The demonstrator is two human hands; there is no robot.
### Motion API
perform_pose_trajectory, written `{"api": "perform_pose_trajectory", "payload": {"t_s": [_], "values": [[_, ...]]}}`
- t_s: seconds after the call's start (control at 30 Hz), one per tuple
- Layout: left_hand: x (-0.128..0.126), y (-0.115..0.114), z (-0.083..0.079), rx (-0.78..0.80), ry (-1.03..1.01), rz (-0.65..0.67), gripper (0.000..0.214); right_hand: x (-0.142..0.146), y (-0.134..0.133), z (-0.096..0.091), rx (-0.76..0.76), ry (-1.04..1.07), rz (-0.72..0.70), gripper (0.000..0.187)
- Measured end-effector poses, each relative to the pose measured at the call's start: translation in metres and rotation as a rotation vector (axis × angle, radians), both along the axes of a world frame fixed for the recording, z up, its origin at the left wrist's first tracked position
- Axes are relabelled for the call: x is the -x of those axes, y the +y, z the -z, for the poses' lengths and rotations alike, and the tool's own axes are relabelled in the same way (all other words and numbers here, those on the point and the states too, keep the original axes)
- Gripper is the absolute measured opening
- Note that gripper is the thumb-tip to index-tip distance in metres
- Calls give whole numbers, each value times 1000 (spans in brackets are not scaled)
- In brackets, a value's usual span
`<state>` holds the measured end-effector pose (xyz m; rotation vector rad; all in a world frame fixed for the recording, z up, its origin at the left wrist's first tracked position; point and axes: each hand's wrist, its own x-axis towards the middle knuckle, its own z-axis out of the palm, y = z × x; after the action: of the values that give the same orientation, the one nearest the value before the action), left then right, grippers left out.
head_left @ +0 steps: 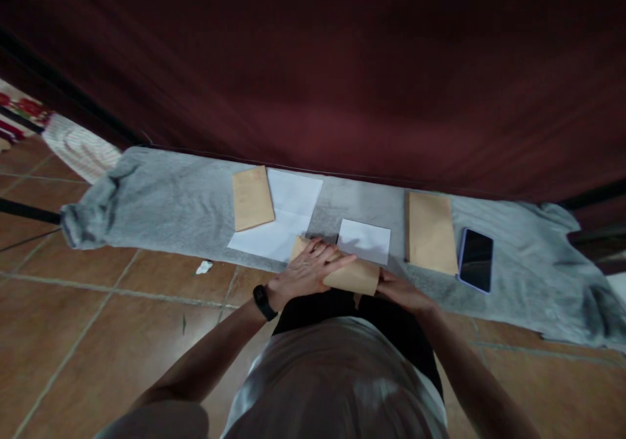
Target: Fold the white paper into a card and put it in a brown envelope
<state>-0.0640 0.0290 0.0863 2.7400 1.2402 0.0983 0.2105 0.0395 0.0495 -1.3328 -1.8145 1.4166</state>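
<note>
A piece of folded brown paper (353, 276) rests across my lap, at the near edge of the grey cloth. My left hand (313, 265) lies flat over its left part, fingers stretched and the thumb pointing right. At the paper's right end, my right hand (391, 287) holds the edge, its fingers partly hidden beneath it. Just beyond the hands is a small white paper (366, 240). Larger white sheets (293, 207) lie to the left, with a flat brown paper piece (253, 199) on top of them. A stack of brown paper (432, 231) sits to the right.
A phone (476, 260) lies beside the brown stack on the grey cloth (166, 197). Dark red fabric (313, 87) hangs behind the cloth. On the tiled floor (73, 302) is a small white scrap (204, 267). A dark bar (29, 211) juts in at left.
</note>
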Motion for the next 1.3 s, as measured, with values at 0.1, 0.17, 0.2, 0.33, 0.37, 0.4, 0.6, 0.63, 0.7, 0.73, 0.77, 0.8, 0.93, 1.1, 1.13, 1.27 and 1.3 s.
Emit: {"api": "perform_pose_trajectory", "payload": {"t_s": [0.1, 0.17, 0.2, 0.33, 0.37, 0.4, 0.6, 0.63, 0.7, 0.73, 0.77, 0.8, 0.93, 1.1, 1.13, 1.27, 1.3], "values": [[20, 0, 4, -5, -33, -86, 99, -15, 6, 12, 48, 39, 31, 30], [33, 0, 8, -16, -57, -185, 101, -16, 11, 21, -53, -40, 194, 32], [39, 0, 10, -23, -65, -235, 103, -15, 14, 25, -141, -121, 285, 33], [55, -2, 17, -39, -75, -337, 107, 6, 25, 36, -415, -469, 483, 51], [57, -3, 18, -41, -74, -350, 107, 12, 27, 38, -449, -530, 512, 55], [59, -4, 20, -43, -71, -362, 108, 18, 30, 40, -471, -576, 538, 58], [65, -7, 31, -55, -22, -414, 113, 28, 41, 48, -433, -664, 600, 60], [66, -7, 33, -55, -17, -420, 114, 26, 42, 49, -423, -658, 602, 59], [66, -7, 35, -50, -14, -428, 114, 23, 43, 49, -406, -634, 604, 53], [66, -7, 36, -45, -16, -433, 114, 21, 43, 48, -397, -608, 602, 47], [65, -7, 36, -39, -20, -440, 112, 19, 43, 47, -388, -570, 598, 40], [64, -7, 35, -31, -23, -449, 111, 17, 43, 46, -381, -517, 596, 32], [61, -7, 32, -14, -29, -475, 112, 10, 44, 34, -368, -178, 653, 16], [59, -4, 31, 14, 0, -500, 117, 6, 42, 16, -347, 217, 714, 21], [59, -4, 31, 17, 6, -502, 118, 5, 42, 13, -357, 252, 743, 23], [58, -3, 34, -22, 7, -499, 118, 8, 39, 11, -335, 319, 740, 23], [58, -3, 35, -41, 6, -497, 118, 9, 39, 12, -307, 330, 697, 23]]}}
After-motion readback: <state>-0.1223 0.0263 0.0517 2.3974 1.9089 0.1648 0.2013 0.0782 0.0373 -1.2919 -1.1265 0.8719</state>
